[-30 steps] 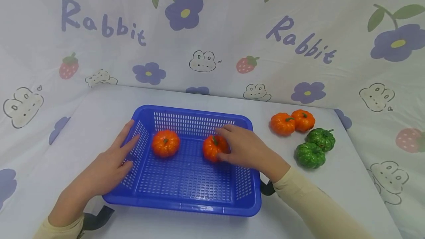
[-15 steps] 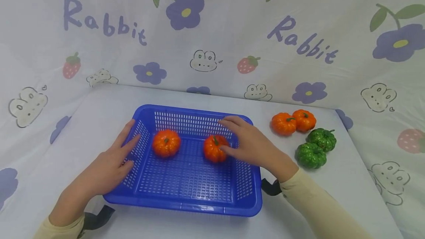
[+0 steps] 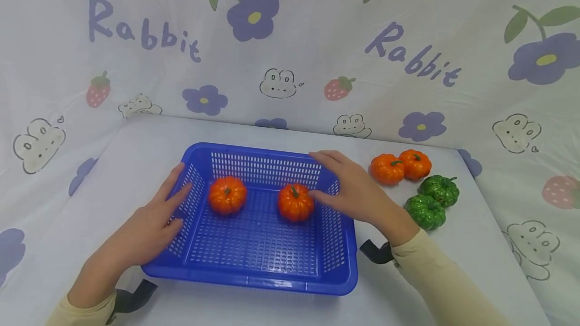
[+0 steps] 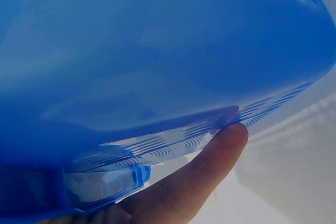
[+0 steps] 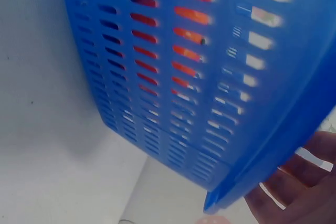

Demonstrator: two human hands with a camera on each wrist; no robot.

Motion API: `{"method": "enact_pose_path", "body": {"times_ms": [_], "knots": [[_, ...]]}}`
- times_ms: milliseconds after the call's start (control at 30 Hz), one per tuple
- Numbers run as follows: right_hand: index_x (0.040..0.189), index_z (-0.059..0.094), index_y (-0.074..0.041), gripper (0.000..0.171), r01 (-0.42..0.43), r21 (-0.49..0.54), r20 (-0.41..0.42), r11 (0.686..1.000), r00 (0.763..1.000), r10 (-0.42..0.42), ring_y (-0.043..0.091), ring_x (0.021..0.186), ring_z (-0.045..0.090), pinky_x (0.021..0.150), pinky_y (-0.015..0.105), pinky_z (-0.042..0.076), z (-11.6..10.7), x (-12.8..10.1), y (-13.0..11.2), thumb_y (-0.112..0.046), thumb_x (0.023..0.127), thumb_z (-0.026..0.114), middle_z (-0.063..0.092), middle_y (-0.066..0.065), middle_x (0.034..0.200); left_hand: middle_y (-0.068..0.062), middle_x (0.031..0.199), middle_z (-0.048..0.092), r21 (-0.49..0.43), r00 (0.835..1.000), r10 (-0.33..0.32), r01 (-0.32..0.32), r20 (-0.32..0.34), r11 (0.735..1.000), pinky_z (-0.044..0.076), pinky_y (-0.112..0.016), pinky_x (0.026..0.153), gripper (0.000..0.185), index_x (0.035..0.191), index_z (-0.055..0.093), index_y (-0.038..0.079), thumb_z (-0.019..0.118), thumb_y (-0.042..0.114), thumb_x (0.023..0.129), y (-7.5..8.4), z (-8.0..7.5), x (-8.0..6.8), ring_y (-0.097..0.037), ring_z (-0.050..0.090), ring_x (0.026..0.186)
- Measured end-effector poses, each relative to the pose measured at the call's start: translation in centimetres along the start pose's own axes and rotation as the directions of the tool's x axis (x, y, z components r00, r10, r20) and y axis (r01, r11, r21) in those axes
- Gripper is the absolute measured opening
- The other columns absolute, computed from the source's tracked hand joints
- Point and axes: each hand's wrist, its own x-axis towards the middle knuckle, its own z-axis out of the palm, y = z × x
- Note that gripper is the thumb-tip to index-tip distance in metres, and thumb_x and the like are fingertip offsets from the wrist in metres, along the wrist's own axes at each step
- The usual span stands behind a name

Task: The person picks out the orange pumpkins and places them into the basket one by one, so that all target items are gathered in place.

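White bench (image 3: pixel 136 155), printed cloth (image 3: pixel 317 14) behind: blue basket (image 3: pixel 254 282), two orange pumpkins (image 3: pixel 227 195) inside.
I log the right hand (image 3: pixel 355 187) drawn back from the right-hand pumpkin (image 3: pixel 296 203), fingers spread, holding nothing; its placing looks done. Left hand (image 3: pixel 142 230): straight fingers touching the basket's left side. Outside, at right: two more orange pumpkins (image 3: pixel 387 169), two green pumpkins (image 3: pixel 425 212).

Sleeves (image 3: pixel 446 280) cropped below, basket rim (image 3: pixel 217 276) partly behind left hand (image 3: pixel 144 230)
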Motion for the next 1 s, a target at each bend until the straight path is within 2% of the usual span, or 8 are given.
{"method": "enact_pose_path", "body": {"times_ms": [200, 433, 733, 1000], "knots": [[0.166, 0.046, -0.021, 0.084, -0.010, 0.016, -0.034, 1.000, 0.999, 0.010, 0.038, 0.144, 0.054, 0.108, 0.064, 0.053, -0.6, -0.3, 0.6, -0.037, 0.094, 0.085, 0.051, 0.010, 0.162, -0.011, 0.181, -0.012, -0.002, 1.000, -0.005, 0.005, 0.006, 1.000, 0.049, -0.066, 0.106, 0.068, 0.167, 0.033, -0.005, 0.059, 0.005, 0.104, 0.0, -0.1, 0.0, -0.056, 0.050, 0.142], [0.165, 0.047, -0.017, 0.083, 0.001, 0.045, -0.087, 0.999, 0.996, 0.003, 0.038, 0.145, 0.053, 0.106, 0.065, 0.053, -1.5, -0.6, 1.2, -0.032, 0.094, 0.087, 0.052, 0.011, 0.161, -0.011, 0.181, -0.013, -0.004, 1.000, -0.012, 0.012, 0.012, 1.000, 0.049, -0.066, 0.106, 0.069, 0.167, 0.033, -0.005, 0.060, 0.006, 0.105, 0.1, -0.1, 0.0, -0.056, 0.050, 0.142], [0.166, 0.046, -0.017, 0.084, -0.051, 0.037, -0.105, 0.998, 0.993, 0.055, 0.038, 0.142, 0.055, 0.106, 0.065, 0.054, -2.1, -1.0, 1.9, -0.034, 0.094, 0.086, 0.053, 0.012, 0.160, -0.011, 0.181, -0.012, -0.003, 1.000, -0.007, 0.007, 0.009, 1.000, 0.049, -0.066, 0.106, 0.069, 0.167, 0.033, -0.005, 0.060, 0.006, 0.105, 0.0, -0.1, 0.0, -0.056, 0.051, 0.141], [0.165, 0.047, -0.013, 0.082, -0.051, 0.057, -0.133, 0.997, 0.989, 0.058, 0.040, 0.139, 0.056, 0.106, 0.066, 0.053, -2.6, -1.5, 2.6, -0.029, 0.095, 0.086, 0.056, 0.015, 0.156, -0.011, 0.181, -0.012, -0.005, 1.000, -0.002, 0.002, 0.008, 1.000, 0.048, -0.066, 0.107, 0.068, 0.166, 0.033, -0.006, 0.060, 0.006, 0.105, 0.0, -0.1, 0.0, -0.056, 0.048, 0.144]]}}
